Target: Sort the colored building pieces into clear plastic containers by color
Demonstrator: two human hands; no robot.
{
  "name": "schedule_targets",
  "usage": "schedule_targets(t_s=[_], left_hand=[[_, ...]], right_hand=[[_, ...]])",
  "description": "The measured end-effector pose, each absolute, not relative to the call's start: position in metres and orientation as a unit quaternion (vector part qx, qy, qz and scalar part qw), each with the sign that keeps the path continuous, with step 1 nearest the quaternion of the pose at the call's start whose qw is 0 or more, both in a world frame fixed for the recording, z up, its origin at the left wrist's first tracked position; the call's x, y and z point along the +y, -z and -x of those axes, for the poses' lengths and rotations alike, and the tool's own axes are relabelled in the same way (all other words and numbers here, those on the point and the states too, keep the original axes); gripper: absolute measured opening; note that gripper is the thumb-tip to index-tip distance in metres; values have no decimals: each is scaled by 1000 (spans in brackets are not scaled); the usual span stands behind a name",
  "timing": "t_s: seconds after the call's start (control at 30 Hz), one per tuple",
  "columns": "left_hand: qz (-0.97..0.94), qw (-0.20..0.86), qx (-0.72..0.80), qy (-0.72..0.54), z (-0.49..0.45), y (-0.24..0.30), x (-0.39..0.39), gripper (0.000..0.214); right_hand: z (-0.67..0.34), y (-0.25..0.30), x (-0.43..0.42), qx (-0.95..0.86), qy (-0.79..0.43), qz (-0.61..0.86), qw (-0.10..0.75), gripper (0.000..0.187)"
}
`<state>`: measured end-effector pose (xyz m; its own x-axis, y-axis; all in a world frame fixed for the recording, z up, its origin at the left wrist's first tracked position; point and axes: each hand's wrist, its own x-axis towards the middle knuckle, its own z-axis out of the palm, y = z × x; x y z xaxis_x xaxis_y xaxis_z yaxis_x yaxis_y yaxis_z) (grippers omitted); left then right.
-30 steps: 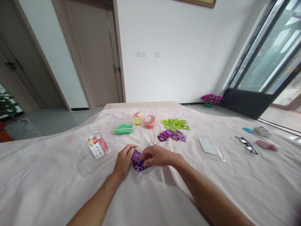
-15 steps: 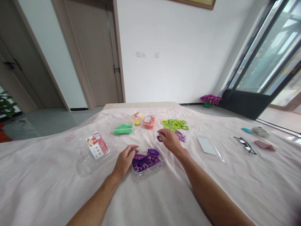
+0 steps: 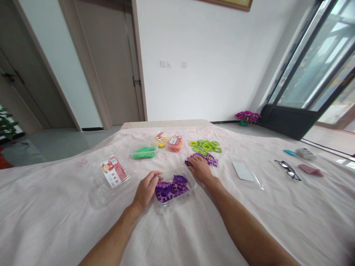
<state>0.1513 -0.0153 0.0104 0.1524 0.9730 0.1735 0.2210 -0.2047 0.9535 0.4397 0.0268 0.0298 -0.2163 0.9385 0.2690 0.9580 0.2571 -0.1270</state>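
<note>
A clear plastic tray (image 3: 177, 201) lies on the pink cloth and holds several purple puzzle pieces (image 3: 172, 187). My left hand (image 3: 146, 189) rests on the tray's left rim with its fingers curled over the edge. My right hand (image 3: 199, 168) lies just beyond the tray, palm down, with its fingers on a loose pile of purple pieces (image 3: 209, 159). Whether those fingers grip a piece is hidden. Lime green pieces (image 3: 206, 146) lie just behind that pile.
A clear lid with a red label (image 3: 113, 173) lies to the left. Small tubs of green (image 3: 142, 151), yellow (image 3: 161, 139) and orange (image 3: 174, 142) pieces stand farther back. A clear lid (image 3: 245, 173), glasses (image 3: 288, 170) and small items lie at the right.
My right hand left the tray, reached away to the loose purple pile and has come down onto it. My left hand has stayed on the tray's rim.
</note>
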Motion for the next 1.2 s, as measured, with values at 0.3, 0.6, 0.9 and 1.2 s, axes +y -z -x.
schedule_targets(t_s=[0.3, 0.6, 0.9, 1.2], left_hand=[[-641, 415, 473, -440, -152, -13, -16, 36], [-641, 411, 479, -437, -150, -10, -15, 37], [-642, 409, 480, -436, -151, -11, -15, 37], [-643, 412, 479, -433, -151, -7, -13, 36]], right_hand=[[-435, -25, 27, -772, 87, 619, 115, 26], [-445, -22, 29, -718, 126, 661, 177, 33], [-453, -17, 32, -702, 123, 674, 197, 30], [-457, -11, 43, -634, 56, 666, 389, 29]])
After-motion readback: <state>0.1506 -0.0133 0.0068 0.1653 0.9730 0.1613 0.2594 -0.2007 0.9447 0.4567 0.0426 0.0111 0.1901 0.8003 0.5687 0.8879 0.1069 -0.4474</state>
